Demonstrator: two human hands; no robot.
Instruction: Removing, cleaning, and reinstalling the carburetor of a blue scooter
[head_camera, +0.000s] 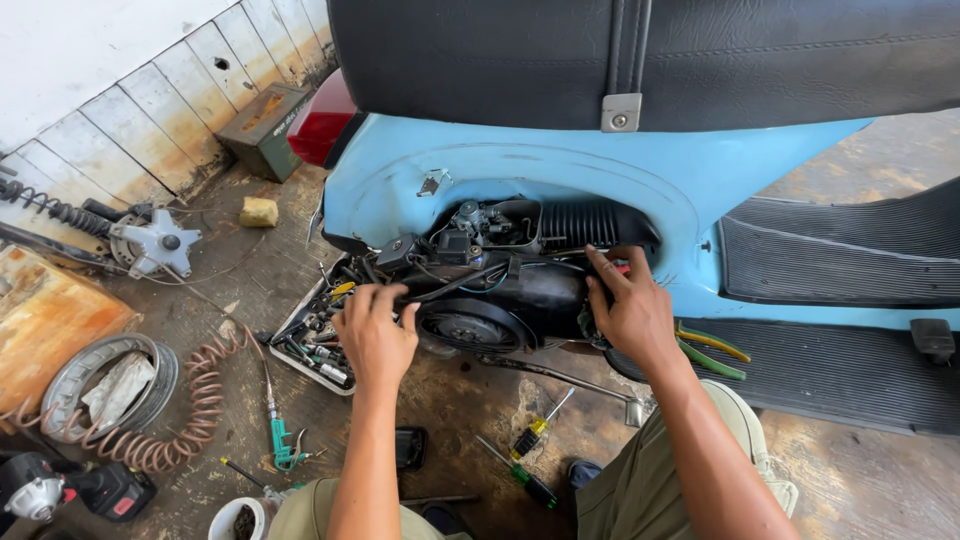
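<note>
A light blue scooter (600, 170) with a black seat (480, 60) fills the upper and right part of the frame, its side opening showing the black engine (520, 290) at centre.

The left hand (375, 335), just left of centre, has its fingers curled over a black cable (450, 285) at the engine's left end; the grip is pressed around the cable. The right hand (630, 310), right of centre, lies against the engine's right end with fingers spread and flat; something red (622, 268) shows at the fingertips, too small to tell what it is, and whether the hand pinches it cannot be told.

Just below and left of the left hand, a tray (315, 350) of small tools lies on the floor (860, 480). Two screwdrivers (530, 455) with yellow and green handles lie on the floor at lower centre, between the person's knees. Green-handled pliers (712, 352) lie under the scooter's footboard, just right of the right wrist.

At lower left, a coiled hose (190, 400) curls beside a rim (110, 385), with a teal air tool (283, 445) near it. A cordless drill (70, 490) sits in the bottom left corner. A green metal box (262, 130) stands against the tiled wall (130, 130) at upper left, by the scooter's red tail light (320, 125).
</note>
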